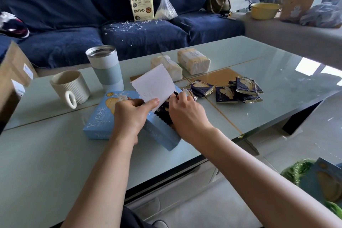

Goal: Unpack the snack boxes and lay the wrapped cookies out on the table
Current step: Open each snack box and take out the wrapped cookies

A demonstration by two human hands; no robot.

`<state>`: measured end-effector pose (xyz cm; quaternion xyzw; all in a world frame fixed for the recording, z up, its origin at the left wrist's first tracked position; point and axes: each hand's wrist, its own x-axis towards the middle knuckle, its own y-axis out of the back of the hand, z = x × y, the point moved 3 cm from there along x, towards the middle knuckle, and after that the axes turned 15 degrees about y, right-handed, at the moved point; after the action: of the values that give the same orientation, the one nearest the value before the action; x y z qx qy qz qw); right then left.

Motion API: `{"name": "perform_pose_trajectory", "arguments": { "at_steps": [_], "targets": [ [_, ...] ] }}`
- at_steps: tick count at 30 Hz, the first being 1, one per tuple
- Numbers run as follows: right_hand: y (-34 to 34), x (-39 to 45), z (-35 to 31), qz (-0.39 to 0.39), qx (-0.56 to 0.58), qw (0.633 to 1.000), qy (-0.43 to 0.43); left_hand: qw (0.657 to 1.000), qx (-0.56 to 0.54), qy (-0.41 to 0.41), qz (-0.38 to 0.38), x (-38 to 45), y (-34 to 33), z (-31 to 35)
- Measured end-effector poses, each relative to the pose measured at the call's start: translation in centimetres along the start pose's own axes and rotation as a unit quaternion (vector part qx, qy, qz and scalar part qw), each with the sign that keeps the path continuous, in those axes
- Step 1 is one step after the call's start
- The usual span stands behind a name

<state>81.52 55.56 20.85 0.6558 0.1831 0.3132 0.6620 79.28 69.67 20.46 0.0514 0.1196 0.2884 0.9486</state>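
A light blue snack box lies tilted on the glass table, its white flap lifted. My left hand pinches that flap and steadies the box. My right hand grips dark navy wrapped cookies at the box's open mouth. A second light blue box lies flat just left of it, partly under my left hand. Several navy wrapped cookies lie spread on the table to the right.
A ribbed cream mug and a steel tumbler stand at the back left. Two yellow tissue packs lie behind the boxes. A cardboard carton is at the left edge. A navy sofa runs behind the table.
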Motion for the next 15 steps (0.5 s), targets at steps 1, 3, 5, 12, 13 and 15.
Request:
{"name": "perform_pose_trajectory", "arguments": {
  "at_steps": [1,3,5,12,13,15],
  "targets": [
    [-0.1,0.0,0.0,0.003,-0.002,1.000,-0.001,1.000,0.004,-0.001,0.000,-0.1,-0.1,0.1],
    [-0.2,-0.1,0.3,0.015,-0.001,1.000,-0.001,1.000,0.008,0.000,0.000,-0.1,-0.2,0.1],
    [-0.2,-0.1,0.8,0.031,-0.004,0.999,0.009,1.000,0.005,-0.001,0.005,-0.2,-0.3,0.1],
    [0.4,-0.8,2.9,0.135,0.104,0.979,0.112,0.996,-0.028,-0.008,0.078,1.3,1.3,-0.4],
    [0.6,-1.0,3.1,0.159,0.129,0.971,0.120,0.995,-0.040,-0.005,0.095,1.6,1.6,-0.5],
    [0.7,-1.5,3.6,0.199,0.140,0.962,0.128,0.990,-0.061,-0.011,0.127,1.7,2.0,-0.4]
  ]
}}
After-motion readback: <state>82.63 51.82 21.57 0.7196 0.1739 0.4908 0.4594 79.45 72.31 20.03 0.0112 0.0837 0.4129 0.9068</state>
